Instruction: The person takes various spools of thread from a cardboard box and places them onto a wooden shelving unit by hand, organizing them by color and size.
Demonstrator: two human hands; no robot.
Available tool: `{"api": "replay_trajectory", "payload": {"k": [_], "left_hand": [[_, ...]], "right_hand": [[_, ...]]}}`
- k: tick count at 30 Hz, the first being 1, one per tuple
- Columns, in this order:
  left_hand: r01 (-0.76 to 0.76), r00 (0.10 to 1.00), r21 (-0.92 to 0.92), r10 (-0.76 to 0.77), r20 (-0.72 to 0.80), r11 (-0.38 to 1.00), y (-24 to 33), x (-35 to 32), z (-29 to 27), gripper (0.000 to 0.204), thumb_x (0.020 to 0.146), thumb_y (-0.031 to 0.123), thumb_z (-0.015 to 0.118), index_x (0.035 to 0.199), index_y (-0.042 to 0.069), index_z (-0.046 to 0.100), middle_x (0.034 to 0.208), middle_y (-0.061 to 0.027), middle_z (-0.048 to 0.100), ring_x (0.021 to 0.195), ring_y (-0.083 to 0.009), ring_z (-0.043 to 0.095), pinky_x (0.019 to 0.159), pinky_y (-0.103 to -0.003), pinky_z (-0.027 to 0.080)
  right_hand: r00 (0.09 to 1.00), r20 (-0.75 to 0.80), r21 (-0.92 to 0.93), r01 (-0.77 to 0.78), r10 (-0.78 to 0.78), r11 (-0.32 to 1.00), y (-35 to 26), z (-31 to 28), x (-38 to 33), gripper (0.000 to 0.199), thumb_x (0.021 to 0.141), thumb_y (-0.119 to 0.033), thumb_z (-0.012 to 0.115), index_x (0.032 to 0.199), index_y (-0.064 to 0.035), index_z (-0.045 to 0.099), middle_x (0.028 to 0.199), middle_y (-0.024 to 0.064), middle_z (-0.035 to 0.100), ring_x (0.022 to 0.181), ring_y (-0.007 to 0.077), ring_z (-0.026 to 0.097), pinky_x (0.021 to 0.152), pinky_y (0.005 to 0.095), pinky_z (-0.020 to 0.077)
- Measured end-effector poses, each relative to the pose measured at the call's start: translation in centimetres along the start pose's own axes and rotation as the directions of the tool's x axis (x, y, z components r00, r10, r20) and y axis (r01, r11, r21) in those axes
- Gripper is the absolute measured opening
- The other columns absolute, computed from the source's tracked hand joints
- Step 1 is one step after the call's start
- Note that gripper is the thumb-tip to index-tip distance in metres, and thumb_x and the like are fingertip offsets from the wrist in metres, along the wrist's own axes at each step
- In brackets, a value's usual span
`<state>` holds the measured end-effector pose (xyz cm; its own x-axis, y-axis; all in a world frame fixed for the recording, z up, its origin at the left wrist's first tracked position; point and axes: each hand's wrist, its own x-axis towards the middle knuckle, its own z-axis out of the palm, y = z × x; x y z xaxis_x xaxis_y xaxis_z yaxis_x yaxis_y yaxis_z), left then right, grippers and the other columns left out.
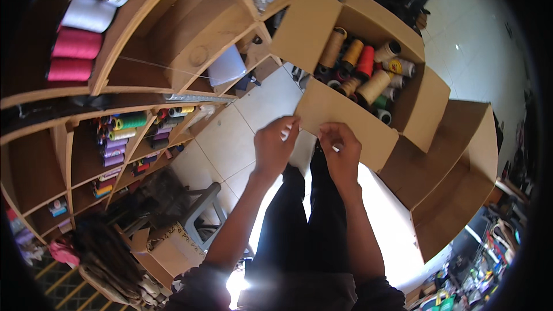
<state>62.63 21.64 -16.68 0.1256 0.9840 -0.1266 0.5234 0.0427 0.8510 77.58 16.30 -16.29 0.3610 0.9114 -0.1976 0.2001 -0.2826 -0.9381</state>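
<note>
- The cardboard box is brown and open, with its flaps spread outward; it stands on a wooden step, and the near flap hangs toward the person.
- The thread cones lie packed inside it, mostly tilted on their sides: tan, orange, red, yellow, green and dark ones.

Open cardboard box ahead, thread spools inside – near flap just beyond left hand and right hand. Shelving to the left, spools in its compartments – stool on floor below.
</note>
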Motion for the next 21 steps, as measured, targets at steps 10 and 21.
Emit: {"api": "replay_trajectory", "payload": {"k": [10, 21], "left_hand": [[-0.143, 0.978, -0.138, 0.161, 0.134, 0.98, 5.0, 2.8, 5.6, 0.017, 0.092, 0.006, 0.065, 0.107, -0.001, 0.069, 0.094, -0.0083, 0.072, 0.08, -0.013, 0.067, 0.074, -0.026, 0.053], [-0.099, 0.966, -0.032, 0.104, 0.237, 0.995, 5.4, 10.5, 11.3, 0.019, 0.091, 0.008, 0.066, 0.108, 0.0, 0.068, 0.094, -0.01, 0.072, 0.081, -0.0133, 0.067, 0.075, -0.026, 0.053]], "right_hand": [[0.967, -0.256, 0.003, -0.011, 0.012, 1.0, 1.7, -5.7, 1.9, 0.018, 0.083, 0.002, 0.065, 0.101, -0.0017, 0.066, 0.091, 0.009, 0.068, 0.081, 0.018, 0.066, 0.074, 0.0301, 0.0515], [0.941, -0.313, -0.165, -0.187, 0.128, 0.968, 3.7, -10.6, 7.6, 0.019, 0.084, -0.001, 0.064, 0.102, 0.0037, 0.064, 0.095, 0.018, 0.067, 0.084, 0.0298, 0.067, 0.08, 0.0408, 0.0519]]}}
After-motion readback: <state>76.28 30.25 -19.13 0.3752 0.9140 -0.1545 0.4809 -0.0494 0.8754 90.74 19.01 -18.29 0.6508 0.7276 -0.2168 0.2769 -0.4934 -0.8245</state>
